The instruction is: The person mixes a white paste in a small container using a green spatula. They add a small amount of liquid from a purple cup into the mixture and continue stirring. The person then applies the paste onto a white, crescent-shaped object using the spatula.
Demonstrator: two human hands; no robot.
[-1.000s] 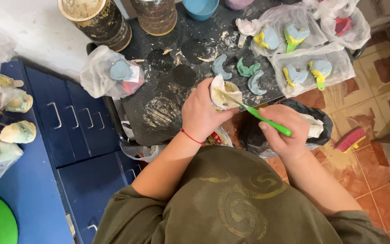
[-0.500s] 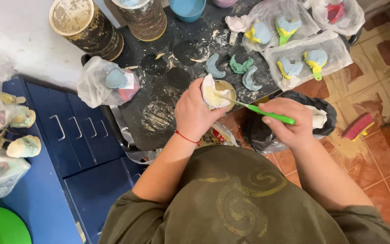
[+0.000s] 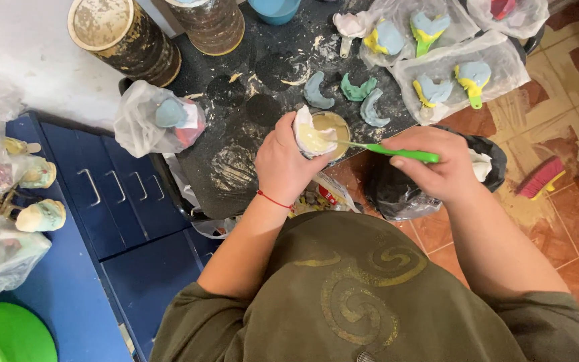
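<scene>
Left hand (image 3: 283, 161) wrapped around a small rubbery mixing bowl (image 3: 317, 134), off-white outside, its inside coated with smooth, pale cream paste. Bowl held tilted just above the near edge of the dark worktop (image 3: 236, 134). Right hand (image 3: 437, 164) closed around the bright green handle of a spatula (image 3: 387, 151), thin blade dipped into the paste. A red thread around the left wrist.

Just beyond the bowl, three curved, horseshoe-shaped casts (image 3: 343, 94) in dull blue-grey and green, matte and chalky, lying loose on the worktop. Farther back, crinkled clear plastic bags (image 3: 450, 67) holding blue impression trays with yellow and green handles. To the left, another knotted clear bag (image 3: 159, 121) with a blue and a reddish lump inside. At the far edge, two cylindrical tins (image 3: 125, 37), rusty brown and crusted with dried white powder, and part of a blue bowl (image 3: 276, 8).

Worktop black, rough, speckled with cream crumbs, smears and round dust rings. Left of it, glossy blue drawers (image 3: 112, 194) with metal handles, more clear bags and pale plaster models (image 3: 38, 214) on top, and a green round lid (image 3: 5, 332) at the corner. Below the right hand, a black plastic bag (image 3: 397, 191), shiny and creased. Floor of terracotta tiles (image 3: 571, 228) dusted with powder, a red-bristled brush (image 3: 541, 175) lying on it.
</scene>
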